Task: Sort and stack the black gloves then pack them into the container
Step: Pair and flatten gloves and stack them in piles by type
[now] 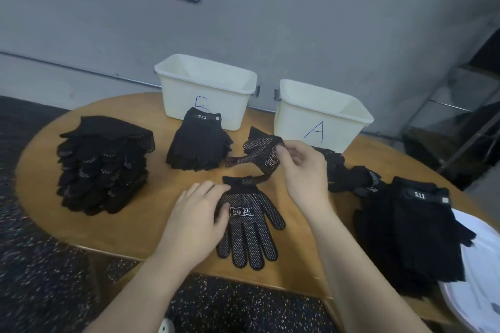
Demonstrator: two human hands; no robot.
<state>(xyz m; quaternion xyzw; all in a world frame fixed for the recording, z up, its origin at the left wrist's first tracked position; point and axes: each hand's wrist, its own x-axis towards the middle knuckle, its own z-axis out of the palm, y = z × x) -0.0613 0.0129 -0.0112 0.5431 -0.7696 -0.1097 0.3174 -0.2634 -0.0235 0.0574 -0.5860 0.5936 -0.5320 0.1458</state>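
Left hand: your left hand [201, 220] lies with relaxed fingers on the dotted glove [247, 227], resting on its cuff and palm side and pinning it flat; the grip is wide, nothing curled round the cloth.
Right hand: your right hand [300, 167] pinches a second dotted glove [263, 155] between thumb and fingers, lifted off the desk [162, 186]; a thin strand runs from it down to the flat glove's cuff.
Flat glove: it lies palm up near the desk's front edge, fingers pointing toward you.
Left stack: a tall pile of dotted gloves [104, 165] sits well to your left.
Middle stack: fingerless gloves marked 5.11 [198, 140] lie just in front of bin B [208, 94], touching its front wall.
Bin A: bin A [320, 116] stands to the right of B, at the desk's far side.
Right pile: more 5.11 gloves [405, 232] are heaped on your right, partly over a white tray [476, 273].
Loose gloves: a small black heap [346, 173] lies behind your right hand.
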